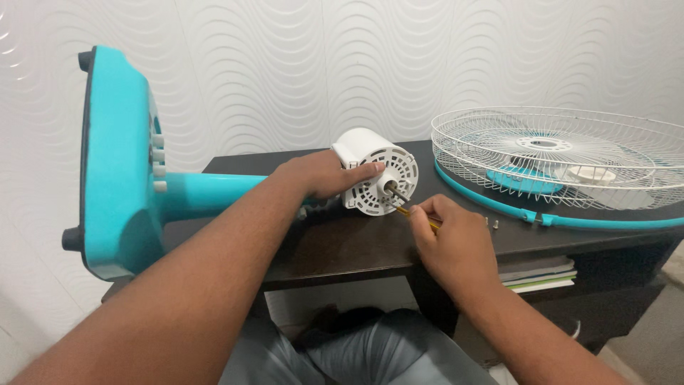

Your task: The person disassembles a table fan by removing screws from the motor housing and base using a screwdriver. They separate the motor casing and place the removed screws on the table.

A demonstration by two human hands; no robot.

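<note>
On the dark table (342,246), left hand (324,175) wraps the white fan motor housing (374,171); right hand (449,239) pinches a yellow-handled screwdriver (417,216) beside the wire grille (563,153).

Your left hand (324,175) rests over the top of the white fan motor housing (374,171), thumb laid across its vented front face. The housing is a short white cylinder lying on its side on the dark counter (342,246), its round face with slots turned toward your right. A thin metal shaft (396,191) sticks out from the middle of that face. The housing sits at the end of the turquoise fan stand (128,178), which lies tipped over with its base raised at the left. Your right hand (445,235) pinches a slim yellow-handled screwdriver (417,215), its tip touching the face just below the shaft.
</note>
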